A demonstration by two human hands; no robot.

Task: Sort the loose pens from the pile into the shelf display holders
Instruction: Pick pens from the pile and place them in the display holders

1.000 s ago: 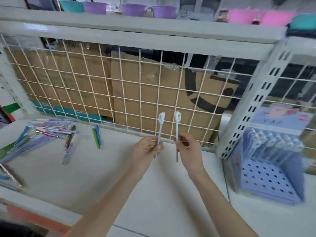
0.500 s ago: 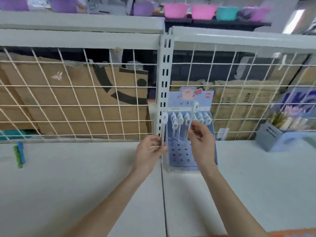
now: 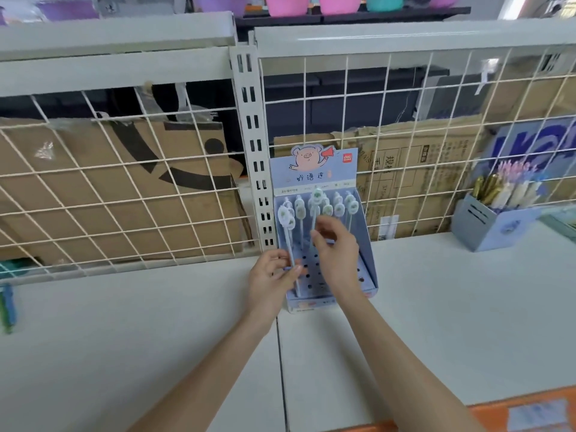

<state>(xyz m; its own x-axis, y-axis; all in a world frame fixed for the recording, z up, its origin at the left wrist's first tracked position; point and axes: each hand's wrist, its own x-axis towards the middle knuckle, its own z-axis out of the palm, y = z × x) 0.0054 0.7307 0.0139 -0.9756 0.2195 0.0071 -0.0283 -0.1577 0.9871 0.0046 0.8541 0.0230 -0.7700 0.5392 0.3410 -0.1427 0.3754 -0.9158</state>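
Observation:
A light blue display holder [image 3: 364, 244] with a pig picture on its header card stands on the white shelf [image 3: 436, 307] against the wire grid. Several pale pens with round white tops stand in its holes. My left hand [image 3: 272, 282] pinches one such pen [image 3: 288, 235] upright at the holder's left front. My right hand [image 3: 338, 249] pinches a second pen [image 3: 315, 210] over the holder's middle, its top among the standing pens. The loose pile is out of view.
A grey-blue holder [image 3: 489, 226] full of gold and pastel pens stands at the right. A green and a blue pen [image 3: 7, 304] lie at the far left edge. Cardboard boxes [image 3: 109, 188] sit behind the wire grid. An orange strip [image 3: 514, 410] lines the shelf front.
The view has swung right from the pile to the pig holder. Both hands carried their pens to it; the right pen now sits lower, among the standing pens.

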